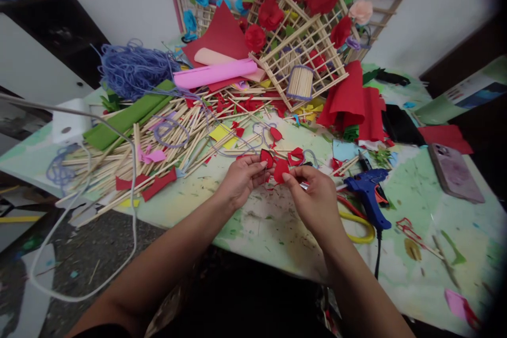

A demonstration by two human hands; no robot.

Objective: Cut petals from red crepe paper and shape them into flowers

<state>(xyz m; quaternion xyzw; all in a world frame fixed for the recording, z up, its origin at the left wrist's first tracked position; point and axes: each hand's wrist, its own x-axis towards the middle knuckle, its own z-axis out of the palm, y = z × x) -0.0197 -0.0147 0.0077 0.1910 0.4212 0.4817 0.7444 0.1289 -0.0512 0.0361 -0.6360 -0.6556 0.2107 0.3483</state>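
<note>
Between the thumb and fingers of my left hand (246,178) is a small dark-edged red paper flower piece (266,157). A thin stem seems to hang below it. My right hand (315,195) pinches a flat red paper petal (281,171), held close beside the flower piece. Both hands are above the front part of the table. Just behind them lie another curled red paper piece (295,156) and a red petal (275,133). A blue glue gun (368,190) rests to the right of my right hand, near yellow-handled scissors (362,228).
Wooden sticks (190,132) are heaped at left beside blue yarn (132,69) and green paper (122,121). A stick lattice (304,58) with paper flowers leans at the back. A phone (455,173) lies at right. A white cable (134,211) loops across the left.
</note>
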